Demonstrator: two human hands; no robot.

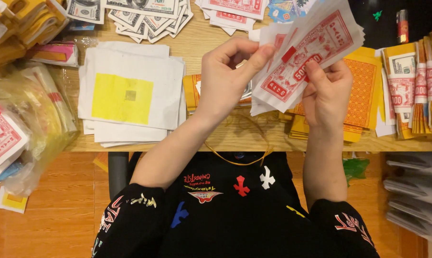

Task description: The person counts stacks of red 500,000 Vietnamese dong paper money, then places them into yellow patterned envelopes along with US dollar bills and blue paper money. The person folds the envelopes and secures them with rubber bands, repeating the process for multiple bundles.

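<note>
Notes [299, 59], a thin bundle of white paper printed in red, are held up in the air above the table [235, 136], between both hands. The left hand [228, 79] pinches the bundle's left edge with the thumb on top and the fingers behind. The right hand [328, 93] grasps the lower right side, with the thumb pressed on the front sheet. The sheets fan out a little toward the upper right.

Nearest to the camera is the person's black shirt [225, 210] with coloured crosses and prints. A yellow rubber band [235, 155] lies at the table's near edge, partly hanging over it, just below the hands.

On the table, left of the left hand, sits a pile of white squares [130, 91], and the top one has a yellow patch in the middle. Under the right hand lie orange sheets [364, 91] on a yellow stack. At the right edge stand banded bundles [416, 91] of paper money. At the far left is a plastic bag [25, 110] with more red and white notes inside.

Farther away, grey banknote papers [149, 16] are spread at the top of the table, and a lighter [402, 25] stands on a dark surface at the upper right.
</note>
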